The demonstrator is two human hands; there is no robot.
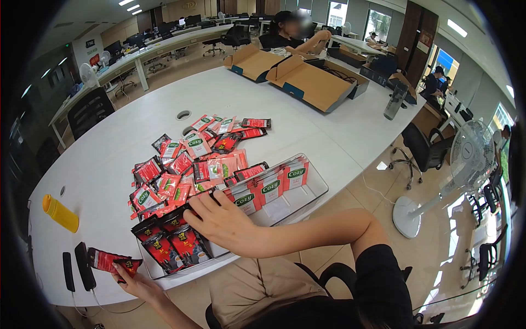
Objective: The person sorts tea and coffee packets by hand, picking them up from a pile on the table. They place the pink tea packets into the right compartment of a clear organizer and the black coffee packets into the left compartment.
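My left hand (134,283) is closed on red-and-black coffee sachets (105,259), held left of the box, just above the table's edge. My right hand (227,223) reaches across the clear plastic box (300,206), its bent fingers gripping at the black coffee sachets (174,218) inside; the fingertips are partly hidden. At the box's near left end, more coffee sachets (188,244) stand in rows. Pink-and-white Cozy tea sachets (270,189) stand upright along the far wall toward the right. Behind the box spreads a loose pile of mixed sachets (181,164).
Left on the white table (126,126) are a yellow bottle (61,214) and two black devices (84,266) with white cables. Open cardboard boxes (312,82) and a grey bottle (395,101) occupy the far side, near another person (290,35). A fan (466,153) stands right.
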